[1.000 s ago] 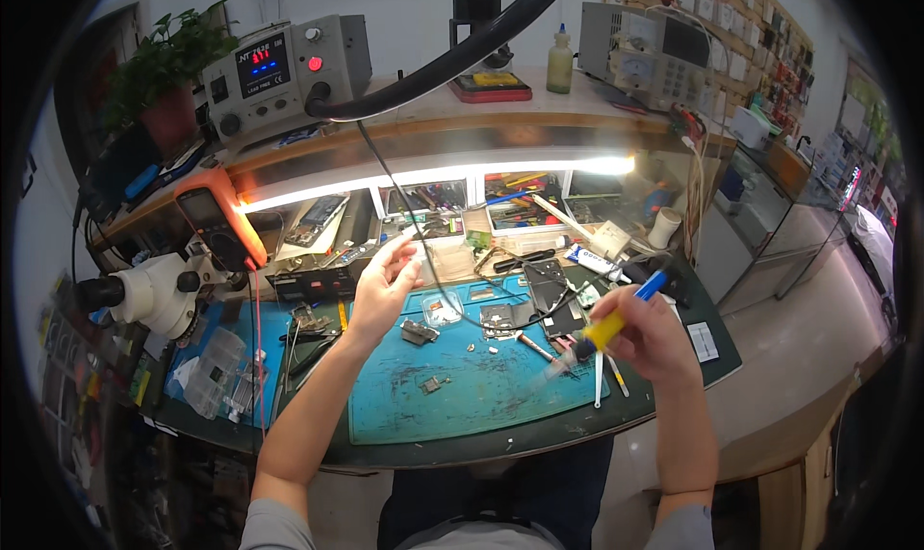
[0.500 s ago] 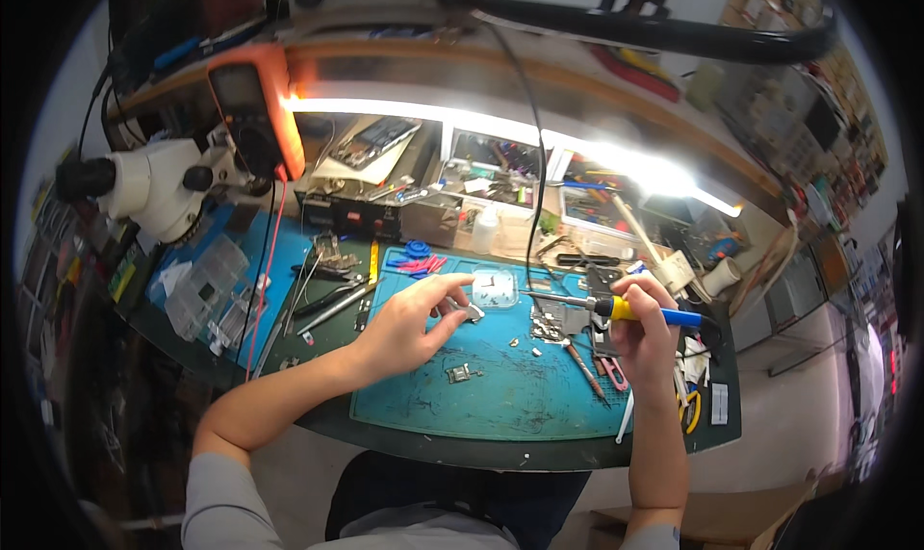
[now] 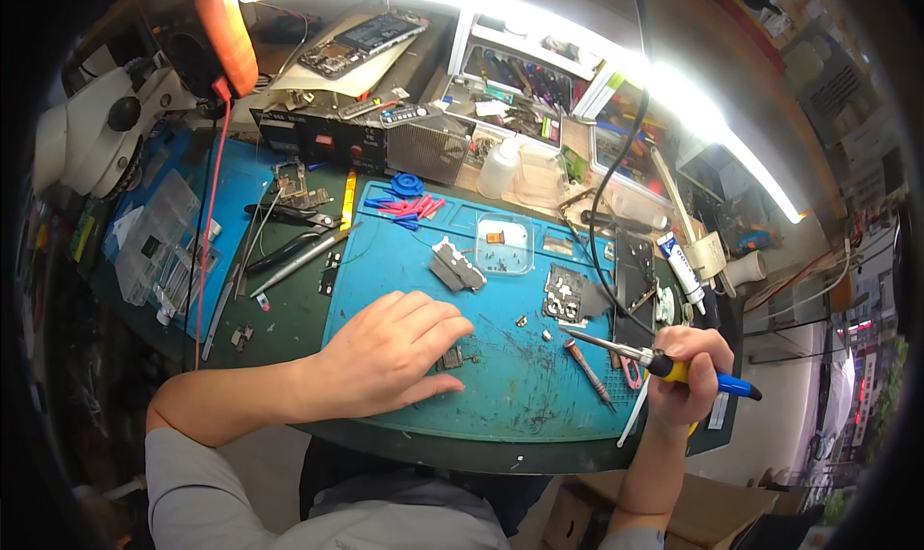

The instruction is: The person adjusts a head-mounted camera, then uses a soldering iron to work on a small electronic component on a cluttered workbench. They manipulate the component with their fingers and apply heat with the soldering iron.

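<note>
My right hand point(image 3: 691, 372) grips a soldering iron point(image 3: 664, 365) with a yellow and blue handle; its metal tip points left over the blue mat point(image 3: 520, 396). My left hand point(image 3: 399, 353) is over the mat, thumb apart from the curved fingers, with nothing visible between them. A small metal-and-circuit part point(image 3: 456, 359) lies by those fingers, partly hidden behind them. Beyond the left hand rests a grey shield-like plate point(image 3: 456, 266). Near the iron's tip are a dark circuit board piece point(image 3: 570, 295), tiny loose bits and a slim screwdriver point(image 3: 587, 372).
A clear plastic tray point(image 3: 504, 246) holds tiny screws. Pink and blue picks point(image 3: 409, 209) and a white bottle point(image 3: 499, 169) stand farther back. Tweezers point(image 3: 301, 258) and pliers lie left. A black cable point(image 3: 630, 136) hangs across the right side; a red lead point(image 3: 213, 223) runs down the left.
The view has tilted down toward the bench. My left hand has drawn nearer, away from the grey plate at its fingertips. The iron has come nearer, its tip now lower over the mat.
</note>
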`<state>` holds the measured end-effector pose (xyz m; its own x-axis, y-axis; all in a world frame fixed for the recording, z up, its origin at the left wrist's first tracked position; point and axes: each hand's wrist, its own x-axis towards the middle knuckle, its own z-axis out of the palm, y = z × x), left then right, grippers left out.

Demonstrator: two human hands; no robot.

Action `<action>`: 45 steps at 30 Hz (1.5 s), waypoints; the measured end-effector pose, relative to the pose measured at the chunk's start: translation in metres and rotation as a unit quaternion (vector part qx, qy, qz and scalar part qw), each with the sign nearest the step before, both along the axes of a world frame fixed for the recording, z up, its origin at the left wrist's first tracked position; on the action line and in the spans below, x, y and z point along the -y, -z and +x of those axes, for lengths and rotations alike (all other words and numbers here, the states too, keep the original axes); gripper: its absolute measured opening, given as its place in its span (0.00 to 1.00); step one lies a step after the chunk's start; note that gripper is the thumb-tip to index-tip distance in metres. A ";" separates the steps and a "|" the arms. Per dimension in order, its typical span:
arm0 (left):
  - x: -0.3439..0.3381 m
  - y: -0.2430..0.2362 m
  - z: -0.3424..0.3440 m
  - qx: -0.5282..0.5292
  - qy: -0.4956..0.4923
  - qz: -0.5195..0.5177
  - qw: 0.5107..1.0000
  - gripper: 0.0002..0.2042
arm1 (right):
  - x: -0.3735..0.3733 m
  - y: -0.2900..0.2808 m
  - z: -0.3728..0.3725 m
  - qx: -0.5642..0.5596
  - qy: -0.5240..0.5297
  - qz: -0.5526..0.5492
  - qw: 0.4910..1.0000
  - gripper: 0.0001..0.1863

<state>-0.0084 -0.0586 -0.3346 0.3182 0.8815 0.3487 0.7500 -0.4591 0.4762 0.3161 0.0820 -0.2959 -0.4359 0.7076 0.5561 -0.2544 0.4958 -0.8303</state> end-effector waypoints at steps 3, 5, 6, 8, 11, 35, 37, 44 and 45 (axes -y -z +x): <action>-0.003 0.002 0.000 0.003 0.007 -0.002 1.000 0.30 | 0.001 0.009 0.003 0.030 0.014 -0.042 0.999 0.17; -0.004 0.004 0.000 0.013 0.006 -0.001 1.000 0.30 | 0.003 0.011 0.000 0.042 0.032 -0.083 0.995 0.19; -0.005 0.005 0.001 0.020 0.010 -0.002 1.000 0.30 | 0.003 0.012 0.001 0.042 0.027 -0.098 0.994 0.19; -0.003 0.005 0.000 0.026 0.007 0.000 1.000 0.29 | 0.001 0.015 -0.004 0.032 0.006 -0.105 0.994 0.21; -0.003 0.007 0.002 0.040 0.010 0.002 0.999 0.30 | 0.002 0.019 -0.006 0.032 -0.019 -0.102 0.994 0.22; -0.001 0.007 0.002 0.076 0.012 -0.036 0.996 0.33 | 0.015 0.021 -0.021 0.058 0.058 -0.060 0.995 0.18; 0.000 0.006 0.001 0.081 0.013 -0.054 0.995 0.32 | 0.015 0.020 -0.022 0.059 0.060 -0.059 0.995 0.18; -0.001 0.002 -0.001 0.071 0.006 -0.049 0.996 0.27 | 0.015 0.019 -0.021 0.060 0.067 -0.060 0.994 0.18; -0.001 0.002 -0.002 0.065 0.012 -0.051 0.997 0.25 | 0.014 0.020 -0.021 0.058 0.068 -0.057 0.994 0.18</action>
<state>-0.0103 -0.0579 -0.3371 0.2986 0.9067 0.2981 0.6681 -0.4216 0.6131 0.2948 0.0678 -0.3159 -0.3884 0.8200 0.4205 -0.0900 0.4204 -0.9029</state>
